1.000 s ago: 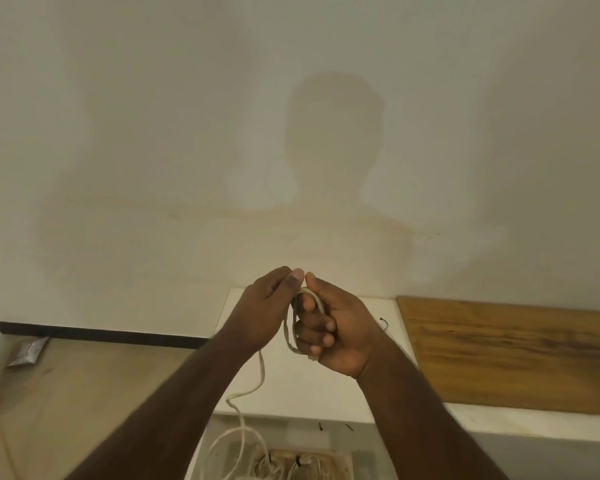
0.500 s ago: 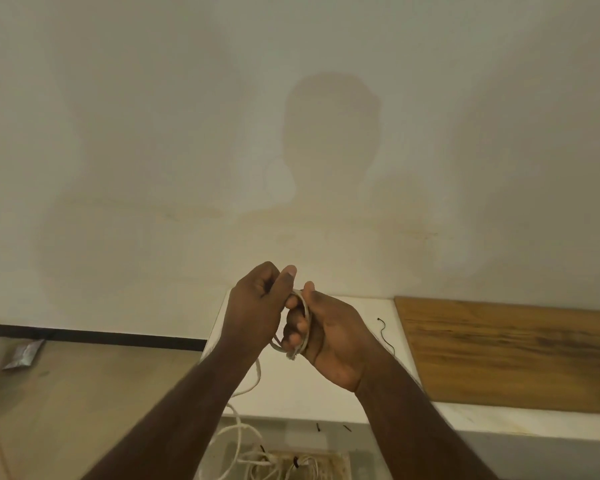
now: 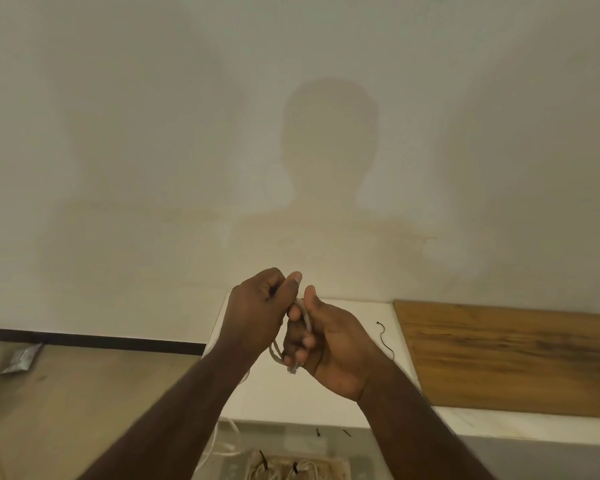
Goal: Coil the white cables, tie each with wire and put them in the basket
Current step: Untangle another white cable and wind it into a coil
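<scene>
While both hands coil cable [image 3: 305,320], basket [image 3: 340,466] holds tied coils [image 3: 302,471].

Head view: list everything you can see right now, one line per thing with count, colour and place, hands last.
white cable: one, white, coiled in the right hand, its tail hanging down past the left forearm
tie wire: one loose piece, black, on the white ledge right of the hands
white ledge: one, white, against the wall under the hands
wooden board: one, brown, on the ledge at right
basket: one, pale, bottom edge, holding tied white coils
foil packet: one, silver, floor at left
left hand: gripping the cable
right hand: fingers curled round the coil
</scene>
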